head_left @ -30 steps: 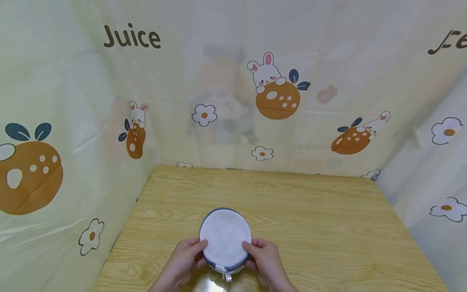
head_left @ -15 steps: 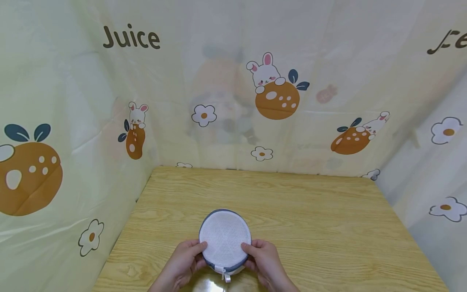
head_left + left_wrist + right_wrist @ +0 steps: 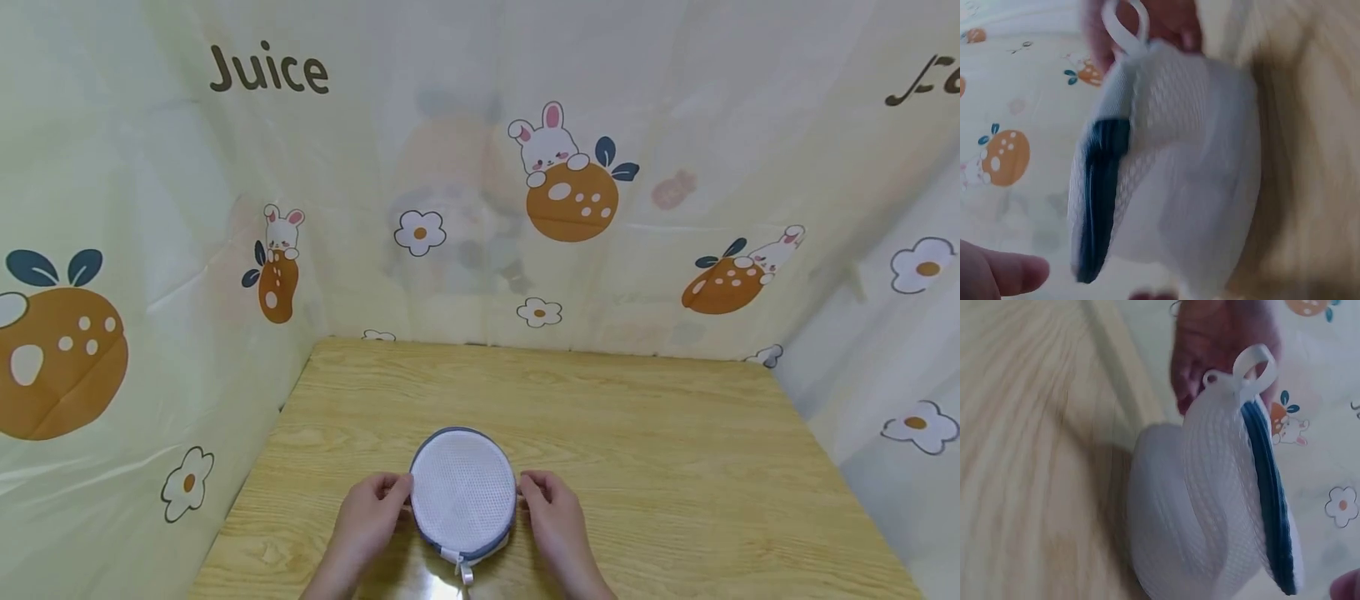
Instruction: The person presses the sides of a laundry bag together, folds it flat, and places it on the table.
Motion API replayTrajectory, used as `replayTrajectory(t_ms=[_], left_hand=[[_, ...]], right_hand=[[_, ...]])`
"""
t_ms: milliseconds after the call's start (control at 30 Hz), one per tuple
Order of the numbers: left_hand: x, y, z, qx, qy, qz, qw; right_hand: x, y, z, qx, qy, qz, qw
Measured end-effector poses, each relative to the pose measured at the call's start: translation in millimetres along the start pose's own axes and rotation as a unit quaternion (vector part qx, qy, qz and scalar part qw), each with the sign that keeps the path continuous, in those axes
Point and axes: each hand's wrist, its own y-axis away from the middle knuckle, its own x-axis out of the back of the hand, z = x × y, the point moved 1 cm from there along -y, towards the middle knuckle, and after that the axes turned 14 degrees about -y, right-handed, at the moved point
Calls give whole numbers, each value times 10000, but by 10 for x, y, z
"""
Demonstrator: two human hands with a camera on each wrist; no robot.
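Observation:
A round white mesh laundry bag (image 3: 463, 496) with a dark blue zipper (image 3: 1102, 187) stands on the wooden table, its flat face tilted up toward me. A white loop (image 3: 1254, 367) hangs at its near edge. My left hand (image 3: 369, 517) is at the bag's left side, its thumb (image 3: 1019, 273) held off the bag in the left wrist view. On the other side is my right hand (image 3: 557, 517), with a small gap between its fingers and the rim. Both hands have loosely bent fingers and grip nothing. The fingertips behind the bag are partly hidden.
The wood-grain table (image 3: 675, 467) extends back and to both sides. A pale curtain (image 3: 450, 167) printed with rabbits, oranges and flowers encloses it at the back, left and right. A bright reflection lies on the table just below the bag.
Both hands have let go of the bag's rim and drawn slightly outward, thumbs off its face. The bag stays in nearly the same place.

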Motion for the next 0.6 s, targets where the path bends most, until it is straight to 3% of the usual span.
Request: replayTrajectory(t_ms=[33, 100, 200, 300, 400, 500, 600], left_hand=[[19, 9, 39, -114, -413, 316, 9986], [47, 28, 115, -428, -1173, 829, 9887], [48, 53, 216, -1160, -1826, 1193, 9690], [5, 63, 290, -1884, -2244, 1300, 9472], [-70, 76, 337, -2475, -2660, 1308, 9224], [-157, 94, 347, -2870, -3185, 1231, 8950], [-236, 111, 331, -3070, -3683, 1069, 8710]], right_hand=[[9, 8, -32, 223, 287, 57, 9993], [11, 26, -93, 749, 811, 18, 9939], [-19, 60, -166, 1605, 1440, -389, 9757], [-83, 85, -207, 2490, 2126, -862, 9409], [-152, 106, -226, 3102, 2738, -1222, 9021], [-206, 125, -235, 3374, 3292, -1466, 8696], [-241, 140, -232, 3447, 3748, -1613, 8454]])
